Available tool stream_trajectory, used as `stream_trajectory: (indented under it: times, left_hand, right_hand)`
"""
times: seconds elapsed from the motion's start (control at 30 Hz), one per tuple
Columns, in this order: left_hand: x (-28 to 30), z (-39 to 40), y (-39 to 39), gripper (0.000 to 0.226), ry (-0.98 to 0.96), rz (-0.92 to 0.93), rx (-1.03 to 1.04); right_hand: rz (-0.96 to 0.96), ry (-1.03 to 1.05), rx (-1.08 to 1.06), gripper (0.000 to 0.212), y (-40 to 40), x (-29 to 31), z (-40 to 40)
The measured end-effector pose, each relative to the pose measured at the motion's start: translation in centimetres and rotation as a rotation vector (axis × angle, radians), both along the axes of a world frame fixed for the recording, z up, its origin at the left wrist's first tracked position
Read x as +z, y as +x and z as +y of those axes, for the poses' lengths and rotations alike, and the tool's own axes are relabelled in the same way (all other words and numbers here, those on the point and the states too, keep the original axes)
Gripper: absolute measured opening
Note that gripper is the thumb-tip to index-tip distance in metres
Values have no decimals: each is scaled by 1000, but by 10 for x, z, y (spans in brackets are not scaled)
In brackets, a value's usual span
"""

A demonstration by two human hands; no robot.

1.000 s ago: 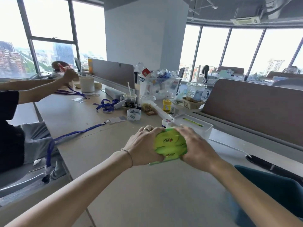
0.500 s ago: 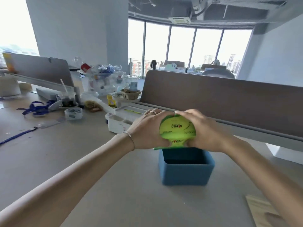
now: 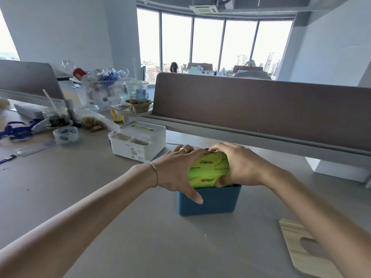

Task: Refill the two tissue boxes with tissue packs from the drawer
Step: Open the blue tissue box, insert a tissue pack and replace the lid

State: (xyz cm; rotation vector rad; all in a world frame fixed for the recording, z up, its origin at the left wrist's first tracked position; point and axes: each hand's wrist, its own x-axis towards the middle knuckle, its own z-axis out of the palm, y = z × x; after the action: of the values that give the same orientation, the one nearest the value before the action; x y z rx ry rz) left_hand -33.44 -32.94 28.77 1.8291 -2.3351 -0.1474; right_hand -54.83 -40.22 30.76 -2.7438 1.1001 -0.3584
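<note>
A green tissue pack (image 3: 208,170) sits squeezed between both my hands, its lower part inside the open top of a blue tissue box (image 3: 212,201) on the desk. My left hand (image 3: 176,171) grips the pack's left side, with the thumb hanging over the box's front wall. My right hand (image 3: 239,167) clasps the pack's right side. A white tissue box (image 3: 140,141) with its lid on and two small front compartments stands to the left, further back.
A wooden lid (image 3: 307,249) with an oval slot lies at the lower right. A brown desk divider (image 3: 261,109) runs behind the blue box. Cups, a tape roll (image 3: 65,134), blue lanyards and a clear bin clutter the far left.
Both hands carried the pack to the right, from in front of the white box to over the blue box, then lowered it into the box's opening.
</note>
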Motion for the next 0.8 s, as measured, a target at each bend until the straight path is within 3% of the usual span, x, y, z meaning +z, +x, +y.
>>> stream_trajectory:
  times: [0.1,0.37,0.53,0.67,0.8]
  left_hand:
    - [-8,1,-4,117,-15,-66,15]
    - [-20,-1,-3,90,163,78,1]
    - [-23,3,-5,72,213,56,-34]
    - [-16,8,-15,66,66,-99,-29]
    - [0,18,-44,56,-184,-124,27]
  right_hand:
    - [39,91,-9,84,0,-3,-3]
    - [118,245,24,53,-4,-15,-7]
    - [134,276,13,30,-3,-19,-3]
    - [65,221,30,28,-10,-19,4]
    - [-114,106,-23,24,-40,-10,15]
